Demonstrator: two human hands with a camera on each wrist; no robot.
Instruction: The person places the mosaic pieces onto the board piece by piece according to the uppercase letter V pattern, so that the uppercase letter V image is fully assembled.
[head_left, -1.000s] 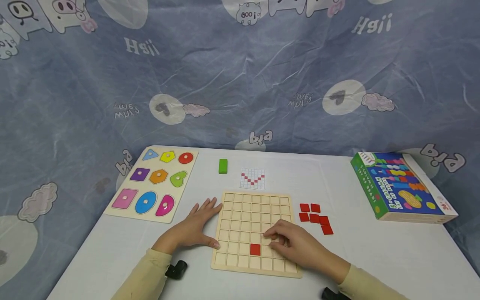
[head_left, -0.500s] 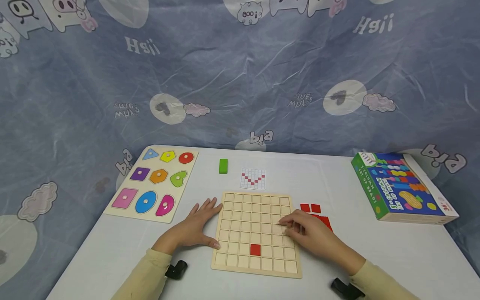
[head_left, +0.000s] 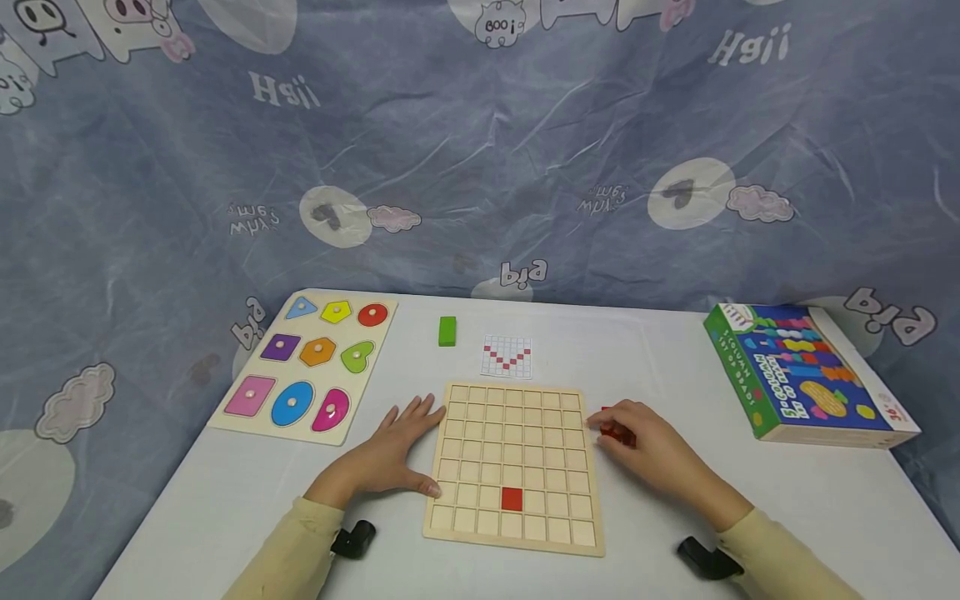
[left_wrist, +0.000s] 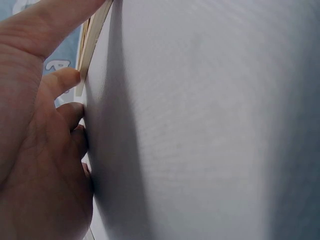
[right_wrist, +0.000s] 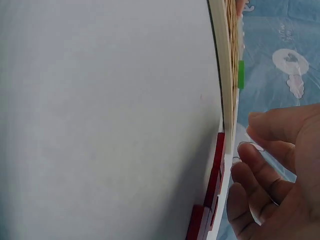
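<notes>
In the head view, a wooden grid board [head_left: 468,431] lies on the white table with one red square tile [head_left: 512,499] in a lower-middle cell. My left hand [head_left: 386,454] has its fingers spread; index finger and thumb touch the board's left edge. Just right of the board, my right hand [head_left: 656,446] hovers over loose red tiles [head_left: 618,434], covering most of them. In the right wrist view, several red tiles [right_wrist: 214,182] rest on the table beside the board, and the loosely bent fingers [right_wrist: 255,160] stand apart from them, holding nothing.
Behind the board lie a small card [head_left: 506,357] with a red V pattern on a grid and a green block [head_left: 447,331]. A shape puzzle board [head_left: 262,358] sits at the left. At the right is a colourful box [head_left: 810,375]. A patterned blue sheet [head_left: 480,150] hangs behind.
My right hand has moved from above the board to the right and slightly away from me, now over the red tiles. The left hand has stayed at the board's edge.
</notes>
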